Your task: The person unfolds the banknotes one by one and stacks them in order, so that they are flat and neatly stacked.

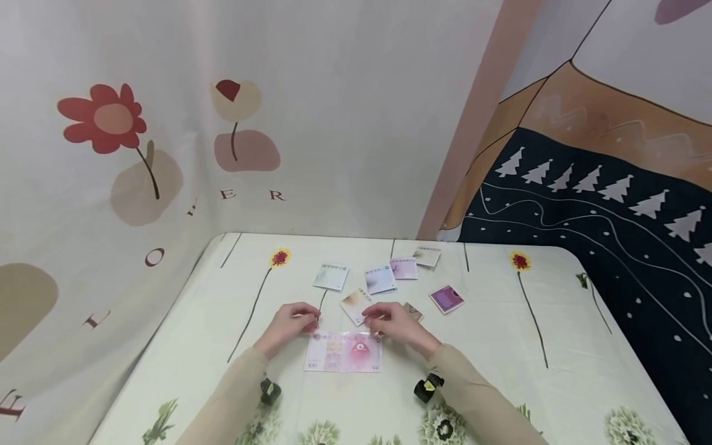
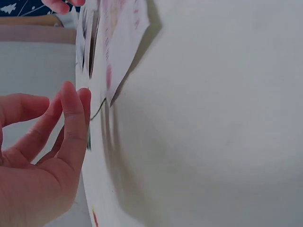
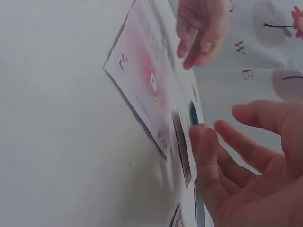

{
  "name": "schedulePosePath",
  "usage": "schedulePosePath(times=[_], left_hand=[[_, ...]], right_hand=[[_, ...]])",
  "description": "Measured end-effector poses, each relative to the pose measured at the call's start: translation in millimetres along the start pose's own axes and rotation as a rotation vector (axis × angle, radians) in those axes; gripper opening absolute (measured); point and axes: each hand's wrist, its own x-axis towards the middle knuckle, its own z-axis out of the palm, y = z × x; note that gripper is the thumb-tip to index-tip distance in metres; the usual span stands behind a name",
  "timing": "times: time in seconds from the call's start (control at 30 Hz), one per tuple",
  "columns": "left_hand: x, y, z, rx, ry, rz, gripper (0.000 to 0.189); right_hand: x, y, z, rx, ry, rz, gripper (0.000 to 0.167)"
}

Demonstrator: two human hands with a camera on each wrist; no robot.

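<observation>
Okay, left hand (image 1: 289, 326) and right hand (image 1: 396, 323) relaxed, gripping nothing, so I'd press the pink banknote (image 1: 343, 355) flat, smoothing toward the table's (image 1: 578, 334) side edges.

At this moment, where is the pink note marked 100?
In the head view, the pink note lies on the table in the lower middle of the picture, just below the left hand and the right hand.
</observation>
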Motion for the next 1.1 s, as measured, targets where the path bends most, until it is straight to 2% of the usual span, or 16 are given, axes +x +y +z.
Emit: schedulePosePath(times=[0.33, 0.6, 0.7, 0.83, 0.93, 1.1], left_hand=[[32.8, 1.6, -10.3, -0.039, 0.051, -0.006, 0.022], [58.9, 1.0, -16.1, -0.102, 0.131, 0.007, 0.028], [68.8, 1.8, -17.1, -0.131, 0.159, -0.011, 0.029], [75.9, 3.3, -17.3, -0.147, 0.185, -0.041, 0.029], [80.0, 5.2, -12.7, -0.16, 0.185, -0.035, 0.029], [85.4, 5.5, -6.4, -0.196, 0.231, -0.035, 0.028]], right_hand=[[37.4, -3.8, 4.5, 0.017, 0.137, 0.023, 0.026], [61.5, 5.2, 29.0, 0.074, 0.28, -0.025, 0.025], [69.3, 5.4, 36.4, 0.061, 0.337, -0.037, 0.025], [81.3, 3.1, 43.4, 0.062, 0.39, -0.025, 0.023], [89.8, 3.3, 44.6, 0.066, 0.422, -0.003, 0.022], [102.3, 7.7, 47.4, -0.024, 0.454, 0.017, 0.021]])
